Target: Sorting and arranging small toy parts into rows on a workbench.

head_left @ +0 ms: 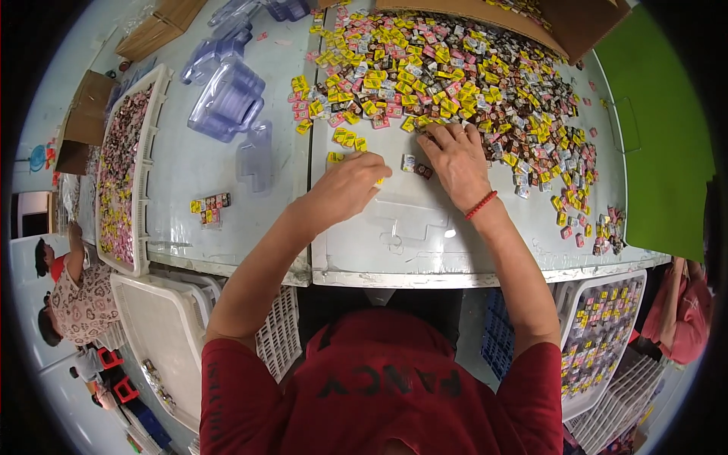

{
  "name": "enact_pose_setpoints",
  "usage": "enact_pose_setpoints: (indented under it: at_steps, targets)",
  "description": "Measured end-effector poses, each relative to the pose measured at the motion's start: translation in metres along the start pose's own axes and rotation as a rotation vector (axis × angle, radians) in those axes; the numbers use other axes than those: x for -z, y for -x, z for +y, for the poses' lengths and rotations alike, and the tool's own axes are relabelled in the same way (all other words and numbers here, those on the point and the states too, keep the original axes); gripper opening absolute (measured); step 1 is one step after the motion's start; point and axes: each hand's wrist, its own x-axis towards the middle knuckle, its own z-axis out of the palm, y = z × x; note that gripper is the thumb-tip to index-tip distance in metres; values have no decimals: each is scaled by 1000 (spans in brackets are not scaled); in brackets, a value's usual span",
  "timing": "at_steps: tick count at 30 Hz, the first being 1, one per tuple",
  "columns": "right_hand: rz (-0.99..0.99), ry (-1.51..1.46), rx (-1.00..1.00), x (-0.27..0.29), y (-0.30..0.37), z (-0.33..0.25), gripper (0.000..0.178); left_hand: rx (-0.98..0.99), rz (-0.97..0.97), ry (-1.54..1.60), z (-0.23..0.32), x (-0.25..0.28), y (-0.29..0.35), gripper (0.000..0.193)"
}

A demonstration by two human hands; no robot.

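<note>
A large heap of small wrapped pieces [432,72] in yellow, pink, brown and white covers the far part of the table. My left hand [350,186] is closed, with a small yellow wrapped piece [381,181] showing at its fingertips. At the heap's near edge my right hand [459,163] has its fingers curled down among the pieces; what they grip is hidden. Between my hands lie a white piece [409,162] and a brown piece [424,172]. Several yellow pieces [345,138] sit just beyond my left hand. A clear plastic tray [413,231] lies flat before me.
Stacked clear plastic trays [227,102] and a small group of pieces [211,206] are on the left. Beyond them stands a filled white crate [142,174]. An open cardboard box [485,26] tops the heap. At lower right is a crate with filled trays [603,334]. Other people work nearby.
</note>
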Motion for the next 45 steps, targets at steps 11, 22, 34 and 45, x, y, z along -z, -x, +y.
enact_pose_setpoints:
  at_steps: [11, 22, 34, 45]
  targets:
    - [203, -241, -190, 14, 8, -8, 22, 296, 105, 88, 4, -17, -24, 32]
    - [23, -381, -441, 5, 35, -12, 16, 130, 32, 76, -5, -30, -36, 41]
    - [59, -174, -143, 2, 27, -37, 25, 174, 47, 34, 1, -31, -24, 32]
    - [217, -329, -333, 14, 23, -30, 18, 235, 234, 79, 6, -31, -33, 28]
